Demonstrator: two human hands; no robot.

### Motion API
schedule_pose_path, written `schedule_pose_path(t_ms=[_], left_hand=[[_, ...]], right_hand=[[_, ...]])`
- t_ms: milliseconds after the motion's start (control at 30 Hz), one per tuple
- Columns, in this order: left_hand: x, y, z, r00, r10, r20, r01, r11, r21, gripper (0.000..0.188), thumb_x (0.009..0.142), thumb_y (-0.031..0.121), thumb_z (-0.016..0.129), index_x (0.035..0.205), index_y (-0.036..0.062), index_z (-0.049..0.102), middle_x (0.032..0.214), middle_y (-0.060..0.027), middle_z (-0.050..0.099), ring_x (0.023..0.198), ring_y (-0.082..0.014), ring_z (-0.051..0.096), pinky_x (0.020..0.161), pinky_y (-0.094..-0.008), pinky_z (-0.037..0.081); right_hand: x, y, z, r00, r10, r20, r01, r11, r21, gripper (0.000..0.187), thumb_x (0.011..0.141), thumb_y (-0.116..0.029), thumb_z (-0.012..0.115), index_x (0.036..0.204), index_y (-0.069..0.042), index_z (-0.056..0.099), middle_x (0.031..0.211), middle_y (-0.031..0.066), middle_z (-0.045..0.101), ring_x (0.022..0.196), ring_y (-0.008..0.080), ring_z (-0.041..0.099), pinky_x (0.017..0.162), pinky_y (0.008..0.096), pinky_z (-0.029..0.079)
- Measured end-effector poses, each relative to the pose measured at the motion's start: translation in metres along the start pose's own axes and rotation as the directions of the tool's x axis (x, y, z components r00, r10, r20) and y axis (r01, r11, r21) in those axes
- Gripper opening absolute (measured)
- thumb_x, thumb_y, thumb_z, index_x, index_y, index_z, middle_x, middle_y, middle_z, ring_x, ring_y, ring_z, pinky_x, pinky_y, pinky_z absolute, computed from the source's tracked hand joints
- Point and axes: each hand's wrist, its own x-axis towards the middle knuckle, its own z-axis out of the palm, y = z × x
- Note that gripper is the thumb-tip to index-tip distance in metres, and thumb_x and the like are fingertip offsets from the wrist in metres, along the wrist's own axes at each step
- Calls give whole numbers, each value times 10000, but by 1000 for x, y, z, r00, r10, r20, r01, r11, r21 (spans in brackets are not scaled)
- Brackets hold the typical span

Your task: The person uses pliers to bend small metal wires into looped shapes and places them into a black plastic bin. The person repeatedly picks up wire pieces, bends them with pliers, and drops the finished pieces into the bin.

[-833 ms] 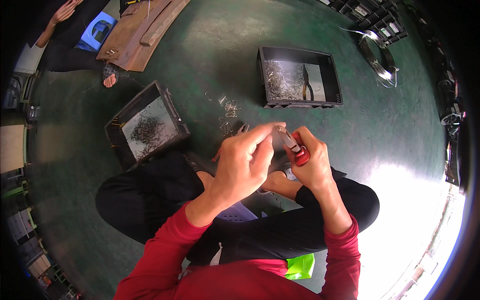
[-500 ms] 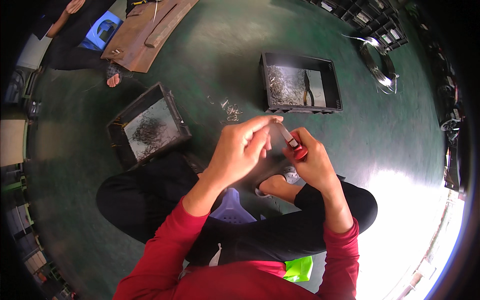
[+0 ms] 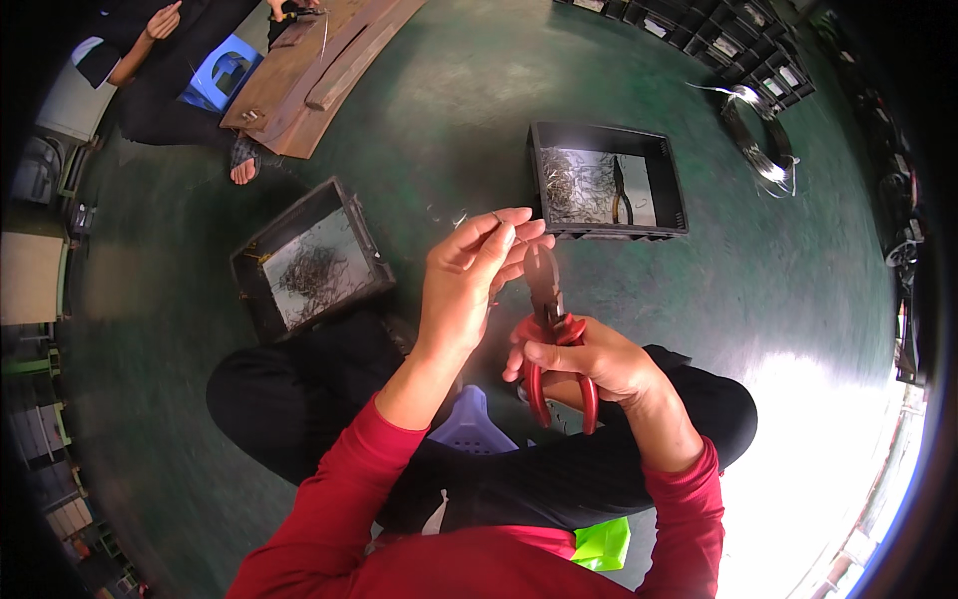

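In the head view, I had the right hand point(image 3: 599, 364) wrapped around the red grips of the pliers point(image 3: 551, 317), near the middle of the scene. Their nose pointed to the far side, close by the left fingers; I could not tell whether they touched. The left hand point(image 3: 459, 285) was raised to the left of the tool, thumb and forefinger drawn close together, the other fingers loosely bent. Whether they pinched a bit of wire was too small for me to tell.

On the floor point(image 3: 469, 110) beyond, to the left, sat a black bin point(image 3: 365, 230) with a heap of wire pieces point(image 3: 314, 278). A second bin point(image 3: 604, 140), far and slightly right, held more wire bits point(image 3: 564, 185) and dark pliers point(image 3: 621, 190). A wire coil point(image 3: 771, 165) lay at the far right, near stacked crates point(image 3: 743, 45).

At the far left I saw a co-worker's hand point(image 3: 165, 20) raised near a blue stool point(image 3: 207, 82), with a wooden board point(image 3: 289, 105) to its right. A purple stool point(image 3: 471, 429) showed between the wearer's legs.
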Motion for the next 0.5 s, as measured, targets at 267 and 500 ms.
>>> schedule_pose_path(t_ms=[267, 500], left_hand=[[-2, -6, 4, 989, 147, -8, -146, 987, 66, 252, 979, 162, 545, 1138, -19, 619, 1056, -146, 673, 993, -290, 670, 871, -375, 550], [-3, -13, 6, 971, 230, 58, -236, 962, 140, 253, 984, 150, 532, 1169, -2, 613, 1077, -136, 671, 1019, -283, 660, 875, -367, 543]], right_hand=[[-4, -4, 5, 997, -14, 71, 5, 993, 117, 367, 915, -220, 652, 1147, 31, 520, 1028, 179, 632, 1024, 292, 624, 877, 393, 500], [-4, -4, 3, 997, 4, 72, -16, 987, 159, 301, 926, -207, 630, 1099, 27, 549, 992, 151, 639, 986, 268, 635, 836, 366, 515]])
